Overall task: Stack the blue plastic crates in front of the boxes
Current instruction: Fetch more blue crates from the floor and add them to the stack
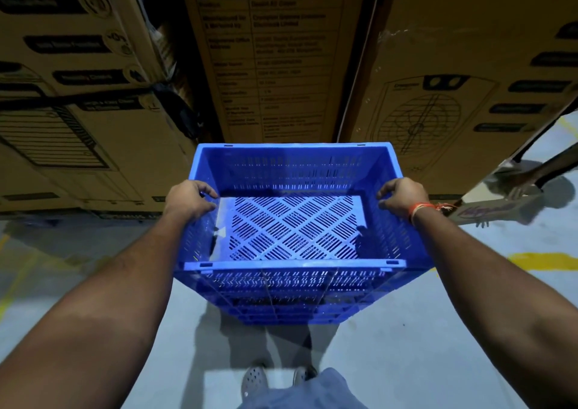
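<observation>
A blue plastic crate (294, 264) with slotted walls and a lattice floor is in the middle of the view, its inside empty. My left hand (187, 197) grips its left rim and my right hand (402, 196) grips its right rim. Below its front wall show the edges of more blue crates (281, 313), so it sits on or just above a stack. Tall cardboard boxes (269, 58) stand directly behind the crate.
More cardboard boxes rise at left (72, 111) and right (453, 89). At the right edge another person's hand (519, 186) rests on a low carton. The grey floor has a yellow painted mark (544, 260). My feet (275, 377) stand just behind the stack.
</observation>
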Tool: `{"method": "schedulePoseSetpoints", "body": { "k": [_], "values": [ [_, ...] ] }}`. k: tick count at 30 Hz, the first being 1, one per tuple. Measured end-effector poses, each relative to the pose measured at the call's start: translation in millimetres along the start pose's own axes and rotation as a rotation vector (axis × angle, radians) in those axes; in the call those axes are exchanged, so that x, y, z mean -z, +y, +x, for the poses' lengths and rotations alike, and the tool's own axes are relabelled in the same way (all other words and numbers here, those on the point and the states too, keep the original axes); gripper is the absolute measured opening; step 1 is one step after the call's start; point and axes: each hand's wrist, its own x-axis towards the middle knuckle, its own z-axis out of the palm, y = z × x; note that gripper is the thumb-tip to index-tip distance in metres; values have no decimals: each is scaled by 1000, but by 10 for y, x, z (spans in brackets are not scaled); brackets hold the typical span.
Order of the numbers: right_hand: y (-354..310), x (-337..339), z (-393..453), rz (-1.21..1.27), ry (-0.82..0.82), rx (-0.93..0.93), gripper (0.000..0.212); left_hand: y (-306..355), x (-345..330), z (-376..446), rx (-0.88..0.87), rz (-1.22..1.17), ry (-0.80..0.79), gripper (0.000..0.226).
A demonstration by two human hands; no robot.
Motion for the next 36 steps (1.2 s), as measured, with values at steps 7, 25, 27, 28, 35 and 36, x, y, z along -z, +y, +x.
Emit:
{"method": "schedulePoseSetpoints", "body": {
  "k": [7,25,27,28,35,36],
  "values": [
    [-13,18,55,40,-15,-5,14,22,24,11,-3,-14,-10,14],
    [22,-8,48,44,-10,1,13,-9,-20,15,17,-12,0,13],
    [25,-9,56,45,-11,5,13,-10,-24,27,19,-11,-3,14],
    [21,-10,61,42,-11,6,13,-8,-23,32,17,-3,-2,14],
    [30,-35,88,51,4,24,17,-26,-42,82,8,-4,1,14],
    [33,-33,82,39,14,32,19,-27,-39,83,2,1,3,15]
  ]
}}
